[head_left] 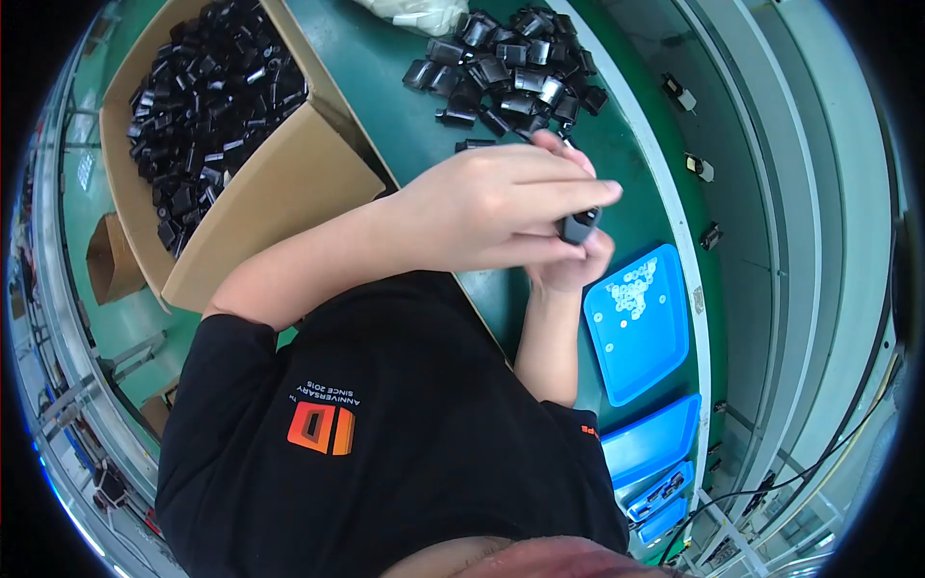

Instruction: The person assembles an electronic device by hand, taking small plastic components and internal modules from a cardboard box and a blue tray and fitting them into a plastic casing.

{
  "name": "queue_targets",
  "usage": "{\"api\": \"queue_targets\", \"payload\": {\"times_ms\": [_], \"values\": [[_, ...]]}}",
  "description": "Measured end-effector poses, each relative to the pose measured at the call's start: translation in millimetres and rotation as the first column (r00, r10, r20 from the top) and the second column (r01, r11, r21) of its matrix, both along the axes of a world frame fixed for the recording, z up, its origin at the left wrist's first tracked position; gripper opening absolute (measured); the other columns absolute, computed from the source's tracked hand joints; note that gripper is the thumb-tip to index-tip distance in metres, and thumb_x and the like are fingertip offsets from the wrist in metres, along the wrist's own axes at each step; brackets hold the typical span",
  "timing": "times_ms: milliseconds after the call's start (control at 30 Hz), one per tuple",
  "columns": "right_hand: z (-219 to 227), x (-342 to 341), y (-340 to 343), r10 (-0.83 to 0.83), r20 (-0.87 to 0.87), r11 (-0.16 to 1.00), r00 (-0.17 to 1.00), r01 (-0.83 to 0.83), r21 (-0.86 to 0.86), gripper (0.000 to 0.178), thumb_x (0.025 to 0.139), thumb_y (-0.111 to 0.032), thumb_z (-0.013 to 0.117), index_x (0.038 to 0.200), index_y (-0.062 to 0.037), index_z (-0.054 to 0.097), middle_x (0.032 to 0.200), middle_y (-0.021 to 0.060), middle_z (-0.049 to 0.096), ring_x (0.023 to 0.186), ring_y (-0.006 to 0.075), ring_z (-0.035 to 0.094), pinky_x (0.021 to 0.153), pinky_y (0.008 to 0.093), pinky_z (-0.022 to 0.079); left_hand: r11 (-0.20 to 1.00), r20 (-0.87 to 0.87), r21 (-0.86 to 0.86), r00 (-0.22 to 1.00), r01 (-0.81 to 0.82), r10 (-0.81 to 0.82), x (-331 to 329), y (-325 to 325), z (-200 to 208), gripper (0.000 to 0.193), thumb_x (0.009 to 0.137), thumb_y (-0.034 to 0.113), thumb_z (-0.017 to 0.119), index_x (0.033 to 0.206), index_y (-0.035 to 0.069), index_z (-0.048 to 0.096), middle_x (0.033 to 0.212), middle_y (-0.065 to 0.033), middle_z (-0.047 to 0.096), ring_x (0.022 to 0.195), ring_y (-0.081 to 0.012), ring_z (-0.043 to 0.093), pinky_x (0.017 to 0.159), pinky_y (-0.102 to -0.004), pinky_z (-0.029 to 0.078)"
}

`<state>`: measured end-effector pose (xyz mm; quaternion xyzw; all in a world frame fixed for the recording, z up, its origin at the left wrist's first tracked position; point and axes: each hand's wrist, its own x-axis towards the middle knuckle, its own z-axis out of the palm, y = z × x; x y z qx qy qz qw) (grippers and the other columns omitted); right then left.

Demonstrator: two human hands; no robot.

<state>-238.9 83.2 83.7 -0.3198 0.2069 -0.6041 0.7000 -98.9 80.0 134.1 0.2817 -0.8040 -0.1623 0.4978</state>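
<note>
My left hand (pixel 491 207) reaches across in front of my chest, its fingers bent around a small black plastic part (pixel 579 227). Close behind it, partly covered, my right hand (pixel 597 252) grips the same part from the far side. Only one end of the part shows between the fingers, so its full shape is hidden. Just beyond my hands lies a loose pile of black plastic parts (pixel 520 79) on the green table (pixel 371 58). A blue tray (pixel 641 361) right of my right forearm holds several small white rings (pixel 631 294).
At the left stands an open cardboard box (pixel 279 202) filled with black parts (pixel 217 106). A pale plastic bag (pixel 419 12) lies at the far edge. More blue trays (pixel 655 443) line the right side, beside a white table edge (pixel 665 183). Small pieces (pixel 699 168) sit on the strip beyond.
</note>
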Motion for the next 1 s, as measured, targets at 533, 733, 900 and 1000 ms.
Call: {"api": "queue_targets", "payload": {"times_ms": [533, 733, 900, 1000], "values": [[-16.4, -35.3, 1.7, 0.081, 0.231, 0.995, 0.970, -0.093, 0.041, 0.088, 0.066, -0.018, 0.089, 0.137, 0.0069, 0.045, 0.121, 0.0197, 0.059, 0.098, 0.0256, 0.064, 0.089, 0.0344, 0.053, 0.809, -0.020, 0.587, 1.000, 0.001, 0.014, -23.8, -1.3, -8.8, 0.103, 0.072, 0.043, 0.085, 0.146, -0.001, 0.029, 0.136, -0.0209, 0.039, 0.132, -0.0365, 0.038, 0.112, -0.0439, 0.031], [-8.0, -42.0, 2.4, 0.051, 0.195, 0.996, 0.979, -0.063, 0.056, 0.089, 0.064, -0.020, 0.091, 0.136, 0.0077, 0.045, 0.118, 0.0191, 0.059, 0.092, 0.0251, 0.065, 0.080, 0.0326, 0.056, 0.827, 0.110, 0.558, 0.994, -0.064, 0.002, -20.2, -2.6, 3.1, 0.098, 0.071, 0.049, 0.084, 0.139, -0.003, 0.036, 0.129, -0.0213, 0.044, 0.125, -0.0361, 0.044, 0.106, -0.0439, 0.035], [6.3, -53.4, 5.2, 0.091, 0.039, 0.992, 0.995, -0.094, 0.086, 0.089, 0.068, -0.023, 0.087, 0.138, 0.0104, 0.043, 0.116, 0.0194, 0.061, 0.088, 0.0239, 0.065, 0.078, 0.0331, 0.055, 0.787, 0.164, 0.613, 0.986, -0.068, -0.043, -18.7, -4.6, 7.4, 0.096, 0.072, 0.054, 0.081, 0.135, -0.003, 0.039, 0.128, -0.0223, 0.045, 0.124, -0.0366, 0.044, 0.106, -0.0442, 0.035], [11.8, -48.2, 11.3, 0.037, -0.006, 0.994, 0.999, -0.036, 0.099, 0.089, 0.068, -0.028, 0.087, 0.137, 0.0095, 0.044, 0.117, 0.0193, 0.060, 0.090, 0.0234, 0.064, 0.081, 0.0335, 0.054, 0.733, 0.140, 0.679, 0.988, -0.048, -0.065, -20.0, -3.7, 10.2, 0.094, 0.075, 0.056, 0.079, 0.135, -0.004, 0.038, 0.127, -0.0234, 0.045, 0.123, -0.0372, 0.044, 0.106, -0.0447, 0.035]]}}
